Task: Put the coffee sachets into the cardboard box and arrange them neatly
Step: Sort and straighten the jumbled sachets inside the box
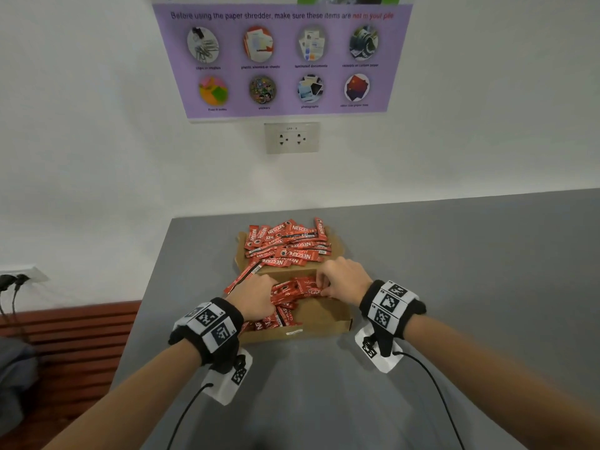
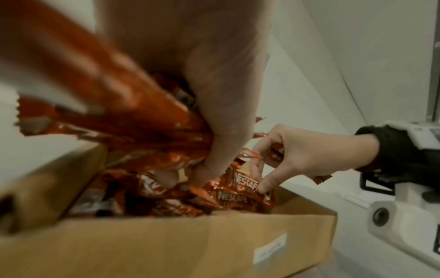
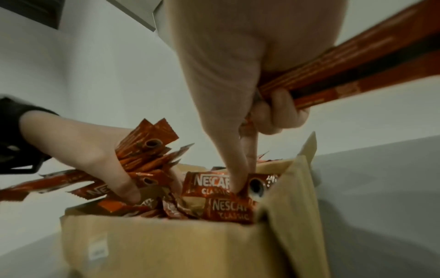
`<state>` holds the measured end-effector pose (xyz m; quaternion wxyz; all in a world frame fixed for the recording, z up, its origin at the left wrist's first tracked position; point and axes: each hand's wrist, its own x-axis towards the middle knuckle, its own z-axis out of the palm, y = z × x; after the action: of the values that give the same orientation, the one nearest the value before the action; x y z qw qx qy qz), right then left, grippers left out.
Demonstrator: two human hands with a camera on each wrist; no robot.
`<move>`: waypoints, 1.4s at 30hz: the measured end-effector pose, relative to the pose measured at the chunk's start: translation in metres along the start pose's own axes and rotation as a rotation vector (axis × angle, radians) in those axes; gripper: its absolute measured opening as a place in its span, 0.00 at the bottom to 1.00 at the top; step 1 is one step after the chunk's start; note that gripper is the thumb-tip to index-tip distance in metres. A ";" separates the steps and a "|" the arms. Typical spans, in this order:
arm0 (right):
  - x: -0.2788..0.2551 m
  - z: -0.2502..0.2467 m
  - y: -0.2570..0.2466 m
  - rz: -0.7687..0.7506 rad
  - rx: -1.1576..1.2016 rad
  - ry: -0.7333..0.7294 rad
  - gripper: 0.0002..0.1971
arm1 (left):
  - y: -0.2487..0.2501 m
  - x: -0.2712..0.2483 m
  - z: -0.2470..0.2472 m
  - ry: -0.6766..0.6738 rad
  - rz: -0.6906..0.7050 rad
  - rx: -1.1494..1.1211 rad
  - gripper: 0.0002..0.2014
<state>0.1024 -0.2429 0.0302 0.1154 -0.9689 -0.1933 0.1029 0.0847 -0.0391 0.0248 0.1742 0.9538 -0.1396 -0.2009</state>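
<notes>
An open cardboard box (image 1: 321,326) sits on the grey table (image 1: 470,287). Several red coffee sachets (image 1: 285,308) lie jumbled in its left half. A bigger loose pile of sachets (image 1: 289,245) rests on the flap behind it. My left hand (image 1: 259,297) is down in the box and grips a bundle of sachets (image 2: 123,116). My right hand (image 1: 341,277) holds another bundle (image 3: 357,62) in its curled fingers. Its thumb and forefinger pinch the end of a sachet (image 3: 214,185) standing at the box's right wall (image 3: 292,206).
A white wall with a double socket (image 1: 291,138) and a purple poster (image 1: 282,60) stands close behind the box. The table's left edge drops to a wooden slatted bench (image 1: 68,339). Camera cables trail from both wrists toward me.
</notes>
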 end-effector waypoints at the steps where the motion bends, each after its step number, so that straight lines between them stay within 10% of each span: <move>1: 0.001 0.001 -0.001 -0.002 -0.012 -0.003 0.05 | 0.001 -0.002 -0.001 -0.036 -0.013 0.021 0.07; 17: 0.008 0.018 0.002 0.002 -0.093 0.016 0.04 | -0.010 -0.002 -0.003 0.144 0.036 -0.055 0.17; 28: 0.004 0.014 0.000 -0.020 -0.082 0.053 0.05 | 0.000 -0.001 -0.008 0.281 0.031 -0.132 0.05; 37: -0.001 -0.018 -0.024 -0.120 0.590 0.228 0.18 | 0.016 -0.009 -0.024 0.427 0.073 -0.291 0.03; 42: -0.001 -0.019 -0.041 -0.037 0.975 0.470 0.08 | 0.036 -0.018 -0.025 0.458 0.116 -0.619 0.04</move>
<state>0.0916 -0.2096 0.0589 0.5936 -0.7963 -0.1093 -0.0410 0.0730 -0.0583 0.0661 0.4916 0.8668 -0.0835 -0.0051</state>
